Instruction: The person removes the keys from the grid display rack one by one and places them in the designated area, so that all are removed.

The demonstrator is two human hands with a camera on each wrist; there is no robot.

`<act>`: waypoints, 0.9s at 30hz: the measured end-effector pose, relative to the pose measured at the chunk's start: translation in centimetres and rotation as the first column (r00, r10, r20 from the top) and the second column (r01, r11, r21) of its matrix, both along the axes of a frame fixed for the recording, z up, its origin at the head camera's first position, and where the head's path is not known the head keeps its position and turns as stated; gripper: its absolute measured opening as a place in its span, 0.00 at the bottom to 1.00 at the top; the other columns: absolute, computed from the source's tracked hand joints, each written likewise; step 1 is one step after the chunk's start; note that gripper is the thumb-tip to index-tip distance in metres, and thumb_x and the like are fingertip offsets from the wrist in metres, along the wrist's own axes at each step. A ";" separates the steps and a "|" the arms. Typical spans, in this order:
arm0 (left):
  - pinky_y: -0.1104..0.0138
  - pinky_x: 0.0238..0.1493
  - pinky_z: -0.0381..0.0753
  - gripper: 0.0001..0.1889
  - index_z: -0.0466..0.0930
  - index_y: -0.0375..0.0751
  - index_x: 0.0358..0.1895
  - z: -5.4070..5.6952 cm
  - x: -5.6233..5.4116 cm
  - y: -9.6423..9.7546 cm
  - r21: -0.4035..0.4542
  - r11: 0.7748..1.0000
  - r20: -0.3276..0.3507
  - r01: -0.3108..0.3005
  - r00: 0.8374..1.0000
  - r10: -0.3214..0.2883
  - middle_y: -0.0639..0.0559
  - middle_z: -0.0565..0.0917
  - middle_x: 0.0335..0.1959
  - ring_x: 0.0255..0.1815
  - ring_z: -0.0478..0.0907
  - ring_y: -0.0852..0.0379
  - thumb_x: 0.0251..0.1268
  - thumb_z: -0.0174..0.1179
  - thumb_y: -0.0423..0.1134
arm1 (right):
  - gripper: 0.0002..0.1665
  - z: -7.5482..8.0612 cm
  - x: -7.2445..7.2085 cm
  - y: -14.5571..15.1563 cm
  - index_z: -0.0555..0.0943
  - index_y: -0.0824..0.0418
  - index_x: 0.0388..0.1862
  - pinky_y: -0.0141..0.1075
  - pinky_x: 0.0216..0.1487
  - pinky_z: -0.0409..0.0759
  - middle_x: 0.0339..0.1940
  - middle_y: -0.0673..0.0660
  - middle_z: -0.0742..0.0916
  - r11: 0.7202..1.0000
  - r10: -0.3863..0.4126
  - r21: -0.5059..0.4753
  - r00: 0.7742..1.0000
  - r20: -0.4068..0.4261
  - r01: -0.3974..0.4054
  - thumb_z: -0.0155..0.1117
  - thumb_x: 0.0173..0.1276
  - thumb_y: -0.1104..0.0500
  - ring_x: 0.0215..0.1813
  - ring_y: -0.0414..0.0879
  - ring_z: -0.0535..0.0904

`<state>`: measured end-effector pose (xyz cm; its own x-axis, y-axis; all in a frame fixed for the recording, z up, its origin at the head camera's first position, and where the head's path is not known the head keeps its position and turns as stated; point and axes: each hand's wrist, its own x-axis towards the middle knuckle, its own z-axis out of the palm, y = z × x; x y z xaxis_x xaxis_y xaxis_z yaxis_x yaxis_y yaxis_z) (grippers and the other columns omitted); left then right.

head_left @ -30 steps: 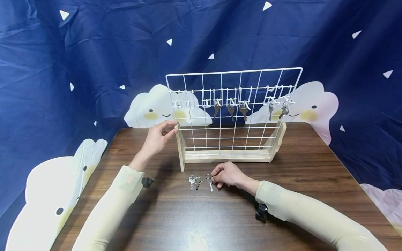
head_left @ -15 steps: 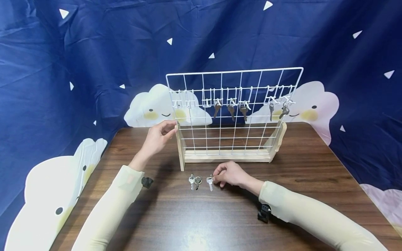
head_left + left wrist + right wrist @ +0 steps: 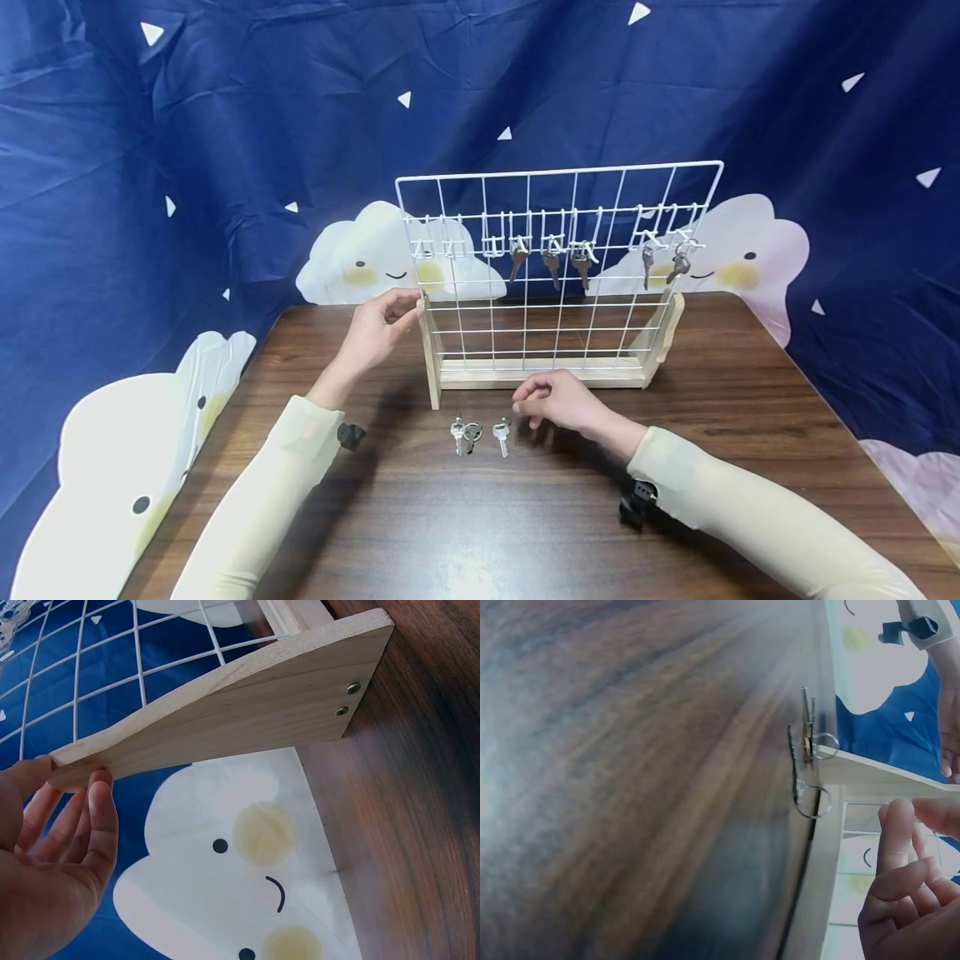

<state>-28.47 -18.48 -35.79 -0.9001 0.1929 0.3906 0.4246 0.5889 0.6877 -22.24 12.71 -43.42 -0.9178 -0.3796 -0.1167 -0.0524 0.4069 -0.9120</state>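
A white wire-grid rack (image 3: 558, 312) with wooden side panels stands on the brown table. My left hand (image 3: 388, 327) grips the top of its left wooden side panel (image 3: 225, 705), thumb on one face and fingers on the other. My right hand (image 3: 561, 403) hovers in front of the rack's base, fingers loosely curled, thumb near the index finger, nothing held. Just left of it lies a silver key (image 3: 502, 436) with its ring; in the right wrist view this key (image 3: 795, 765) is apart from the fingers. Farther left lie more keys (image 3: 458, 435) with a ring (image 3: 472, 431).
White hooks along the rack carry several hanging keys (image 3: 582, 267), mostly in the middle and at the right. Hooks at the left (image 3: 453, 247) hold none. A blue cloth (image 3: 480, 83) with clouds hangs behind the table (image 3: 405, 517).
The right hand has let go of the silver key's ring and drawn back right and toward the rack. That key shifted slightly and its ring changed position. The left hand stays put.
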 end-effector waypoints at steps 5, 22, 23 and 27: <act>0.69 0.39 0.83 0.17 0.82 0.44 0.57 0.0 0.0 0.0 -0.005 1.000 0.001 -0.002 1.000 0.002 0.46 0.88 0.51 0.38 0.86 0.51 0.69 0.65 0.43 | 0.16 0.7 -0.2 0.2 0.84 0.66 0.45 0.29 0.15 0.66 0.30 0.59 0.91 1.000 -0.018 -0.008 1.000 -0.006 0.018 0.72 0.62 0.58 0.24 0.43 0.83; 0.65 0.40 0.84 0.17 0.82 0.44 0.58 0.1 0.0 0.1 -0.010 1.000 0.001 -0.005 1.000 0.005 0.45 0.89 0.51 0.39 0.86 0.50 0.69 0.64 0.43 | 0.14 2.8 -0.7 0.5 0.84 0.65 0.45 0.30 0.17 0.68 0.26 0.46 0.89 0.990 -0.064 -0.129 0.997 -0.052 0.057 0.71 0.63 0.60 0.26 0.44 0.84; 0.65 0.41 0.84 0.17 0.82 0.44 0.58 0.1 0.0 0.1 -0.009 1.000 0.001 -0.005 1.000 0.005 0.45 0.89 0.50 0.39 0.86 0.50 0.69 0.64 0.43 | 0.14 2.9 -0.7 0.5 0.83 0.66 0.46 0.30 0.17 0.68 0.26 0.46 0.89 0.989 -0.068 -0.138 0.996 -0.058 0.060 0.71 0.64 0.60 0.27 0.44 0.84; 0.64 0.42 0.85 0.17 0.82 0.44 0.57 0.1 0.1 0.1 -0.004 1.000 0.004 -0.006 1.000 0.006 0.45 0.89 0.50 0.40 0.86 0.50 0.69 0.64 0.43 | 0.18 3.7 -0.8 0.6 0.82 0.68 0.49 0.29 0.19 0.70 0.28 0.46 0.89 0.983 -0.078 -0.174 0.994 -0.077 0.063 0.71 0.64 0.59 0.27 0.43 0.84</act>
